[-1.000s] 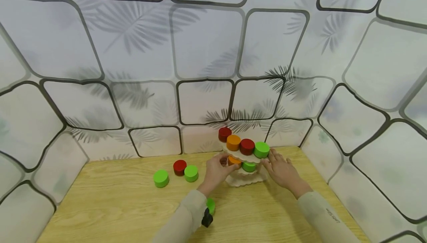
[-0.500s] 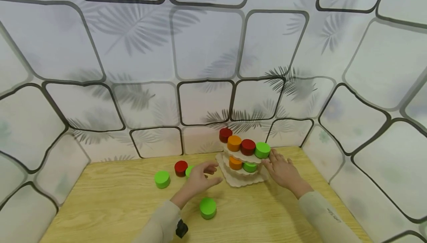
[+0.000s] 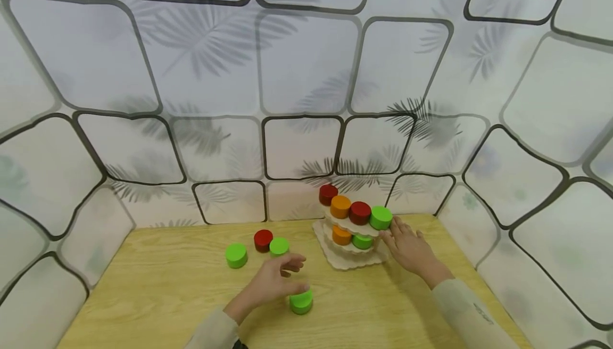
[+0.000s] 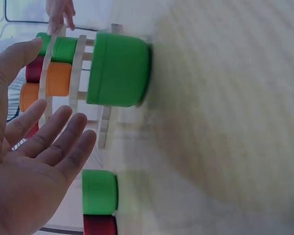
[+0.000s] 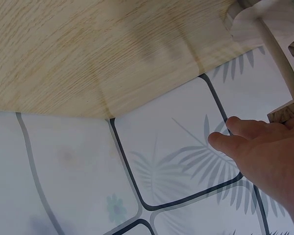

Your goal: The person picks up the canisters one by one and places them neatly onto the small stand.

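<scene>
My left hand [image 3: 270,281] is over the table with fingers spread, holding nothing. Its thumb overlaps the top of a loose green round block [image 3: 300,304] in the head view; that block is large in the left wrist view. Flat fingers of my right hand [image 3: 411,250] rest at the right edge of a wooden tiered stand [image 3: 346,262] with scalloped shelves. On its top shelf stand a red block [image 3: 328,194], an orange block [image 3: 340,206], another red block [image 3: 360,213] and a green block [image 3: 381,218]. The shelf below carries an orange block [image 3: 341,235] and a green block [image 3: 362,241].
Left of the stand lie a loose red block [image 3: 263,240], a green block [image 3: 279,247] right beside it, partly behind my left hand, and another green block [image 3: 236,256]. Patterned walls [image 3: 301,147] enclose the back and sides of the wooden table [image 3: 158,296].
My left hand has let go of the orange block on the lower shelf and moved left and toward me, over to the near green block. The right hand stays at the stand.
</scene>
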`<state>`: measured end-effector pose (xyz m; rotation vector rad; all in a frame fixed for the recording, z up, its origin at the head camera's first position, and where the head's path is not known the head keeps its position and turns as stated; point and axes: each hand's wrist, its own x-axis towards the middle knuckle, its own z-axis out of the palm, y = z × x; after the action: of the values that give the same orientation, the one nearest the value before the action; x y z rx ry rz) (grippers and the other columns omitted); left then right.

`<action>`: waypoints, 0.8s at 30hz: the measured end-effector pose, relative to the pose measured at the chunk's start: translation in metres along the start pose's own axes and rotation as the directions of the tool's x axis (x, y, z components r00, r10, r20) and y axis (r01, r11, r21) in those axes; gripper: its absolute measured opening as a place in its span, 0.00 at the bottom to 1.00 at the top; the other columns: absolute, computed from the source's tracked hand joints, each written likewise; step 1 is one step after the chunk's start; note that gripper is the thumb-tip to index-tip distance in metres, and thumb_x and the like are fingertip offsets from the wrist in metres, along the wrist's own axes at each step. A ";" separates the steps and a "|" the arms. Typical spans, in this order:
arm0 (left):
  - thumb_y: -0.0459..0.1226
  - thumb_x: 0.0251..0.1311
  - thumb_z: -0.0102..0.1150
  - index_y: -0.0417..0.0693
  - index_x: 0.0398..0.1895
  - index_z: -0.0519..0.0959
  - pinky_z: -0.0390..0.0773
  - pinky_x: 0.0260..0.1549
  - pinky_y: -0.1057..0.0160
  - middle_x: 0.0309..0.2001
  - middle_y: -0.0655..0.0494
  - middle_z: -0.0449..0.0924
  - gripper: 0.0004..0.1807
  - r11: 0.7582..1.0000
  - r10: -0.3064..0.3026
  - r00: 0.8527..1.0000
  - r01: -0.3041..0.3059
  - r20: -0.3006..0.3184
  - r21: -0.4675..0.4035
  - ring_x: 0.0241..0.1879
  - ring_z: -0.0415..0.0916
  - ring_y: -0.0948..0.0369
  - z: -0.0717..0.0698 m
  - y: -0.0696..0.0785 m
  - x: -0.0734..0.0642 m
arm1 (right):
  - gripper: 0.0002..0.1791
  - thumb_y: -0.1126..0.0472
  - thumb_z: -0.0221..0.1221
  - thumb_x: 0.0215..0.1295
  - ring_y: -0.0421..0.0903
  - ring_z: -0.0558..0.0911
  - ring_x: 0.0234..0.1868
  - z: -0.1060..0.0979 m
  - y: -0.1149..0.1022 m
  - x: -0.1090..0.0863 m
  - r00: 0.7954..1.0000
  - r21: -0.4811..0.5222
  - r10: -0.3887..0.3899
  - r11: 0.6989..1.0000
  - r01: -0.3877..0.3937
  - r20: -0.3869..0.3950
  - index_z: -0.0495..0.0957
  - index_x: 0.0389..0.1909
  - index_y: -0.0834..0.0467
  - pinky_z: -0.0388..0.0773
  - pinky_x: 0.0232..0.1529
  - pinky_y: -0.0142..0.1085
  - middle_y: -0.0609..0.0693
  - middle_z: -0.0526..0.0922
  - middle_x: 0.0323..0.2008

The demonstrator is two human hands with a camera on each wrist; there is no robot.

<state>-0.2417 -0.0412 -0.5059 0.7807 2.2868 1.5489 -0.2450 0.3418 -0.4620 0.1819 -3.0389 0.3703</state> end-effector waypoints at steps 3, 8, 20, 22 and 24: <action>0.45 0.61 0.76 0.39 0.69 0.76 0.82 0.61 0.45 0.61 0.40 0.83 0.36 1.000 -0.006 1.000 0.006 0.013 0.012 0.61 0.81 0.43 0.002 -0.004 -0.006 | 0.41 0.42 0.37 0.87 0.76 0.63 0.76 0.001 0.000 0.000 1.000 0.002 -0.001 1.000 0.001 -0.004 0.57 0.78 0.74 0.58 0.70 0.77 0.73 0.57 0.79; 0.47 0.60 0.77 0.40 0.70 0.75 0.82 0.61 0.52 0.63 0.43 0.82 0.38 0.999 -0.013 1.000 0.012 0.023 0.036 0.62 0.80 0.46 0.006 -0.011 -0.016 | 0.41 0.42 0.37 0.87 0.76 0.63 0.76 0.000 -0.001 0.000 1.000 0.006 0.000 1.000 0.000 -0.003 0.56 0.78 0.74 0.57 0.71 0.77 0.73 0.57 0.79; 0.48 0.57 0.79 0.43 0.70 0.75 0.79 0.65 0.55 0.62 0.52 0.84 0.40 0.996 -0.040 0.998 0.036 0.046 0.083 0.62 0.80 0.52 0.010 -0.019 -0.027 | 0.41 0.41 0.37 0.87 0.75 0.63 0.76 -0.002 -0.002 -0.002 1.000 0.002 0.003 1.000 -0.003 0.005 0.57 0.78 0.75 0.58 0.70 0.77 0.73 0.57 0.79; 0.48 0.57 0.79 0.42 0.70 0.75 0.79 0.65 0.55 0.62 0.52 0.84 0.40 0.995 -0.040 0.998 0.036 0.042 0.089 0.62 0.80 0.52 0.011 -0.020 -0.028 | 0.41 0.41 0.37 0.87 0.76 0.63 0.76 -0.002 -0.002 -0.001 1.000 0.001 0.003 1.000 -0.003 0.005 0.57 0.78 0.75 0.58 0.70 0.77 0.73 0.58 0.79; 0.48 0.57 0.79 0.42 0.70 0.76 0.80 0.64 0.56 0.62 0.52 0.84 0.40 0.995 -0.038 0.999 0.034 0.036 0.096 0.62 0.81 0.52 0.011 -0.021 -0.028 | 0.41 0.41 0.37 0.87 0.76 0.63 0.76 -0.002 -0.002 -0.001 1.000 0.000 0.001 1.000 -0.001 0.003 0.57 0.78 0.74 0.58 0.70 0.77 0.73 0.58 0.79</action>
<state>-0.2189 -0.0549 -0.5318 0.7815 2.3482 1.4066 -0.2433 0.3402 -0.4595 0.1811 -3.0415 0.3708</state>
